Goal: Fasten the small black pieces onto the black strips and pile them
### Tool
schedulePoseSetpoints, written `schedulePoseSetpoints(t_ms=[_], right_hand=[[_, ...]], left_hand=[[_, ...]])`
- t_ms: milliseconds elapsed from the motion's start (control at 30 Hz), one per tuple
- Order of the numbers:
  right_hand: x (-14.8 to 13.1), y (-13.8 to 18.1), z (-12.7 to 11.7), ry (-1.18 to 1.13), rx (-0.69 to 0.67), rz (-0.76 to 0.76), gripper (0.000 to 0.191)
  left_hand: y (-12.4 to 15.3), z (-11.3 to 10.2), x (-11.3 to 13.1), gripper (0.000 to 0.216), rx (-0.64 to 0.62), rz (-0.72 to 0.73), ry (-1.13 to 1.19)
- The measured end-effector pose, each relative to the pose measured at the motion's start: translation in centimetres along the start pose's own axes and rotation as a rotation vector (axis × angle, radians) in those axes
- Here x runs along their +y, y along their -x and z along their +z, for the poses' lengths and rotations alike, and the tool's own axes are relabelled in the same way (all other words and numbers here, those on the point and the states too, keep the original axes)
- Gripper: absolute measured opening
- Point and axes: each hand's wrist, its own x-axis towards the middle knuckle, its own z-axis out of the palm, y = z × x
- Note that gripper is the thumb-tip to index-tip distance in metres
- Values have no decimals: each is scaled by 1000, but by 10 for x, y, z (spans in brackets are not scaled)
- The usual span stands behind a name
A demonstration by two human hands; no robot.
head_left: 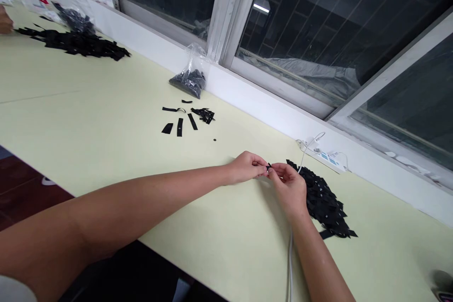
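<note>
Fingertips of my left hand [247, 167] and my right hand [288, 186] meet above the table, both pinching a small black strip [268, 168]. Most of the strip is hidden by the fingers. Just right of my right hand lies a large heap of black strips [323, 200], many with a small pale dot on them. Further left on the table are several loose black strips [180, 127] beside a small pile of black strips [205, 115]. A tiny dark round piece [214, 140] lies alone near them.
A clear plastic bag [191, 78] of dark pieces leans by the wall. A white power strip [323, 156] sits at the wall, its cable [290, 264] running under my right arm. At far left are another black heap [81, 43] and another person's hand [4, 21].
</note>
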Motion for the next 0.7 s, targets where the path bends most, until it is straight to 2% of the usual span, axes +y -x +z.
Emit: schedulePoseSetpoints(t_ms=[200, 400, 700], right_hand=[[3, -2, -1, 38, 13, -32, 40], [0, 0, -3, 121, -52, -53, 42], [-3, -1, -6, 87, -48, 99, 49]], left_hand=[[-1, -1, 0, 14, -14, -24, 4], [-4, -6, -3, 14, -141, 18, 25], [-3, -7, -5, 23, -109, 48, -5]])
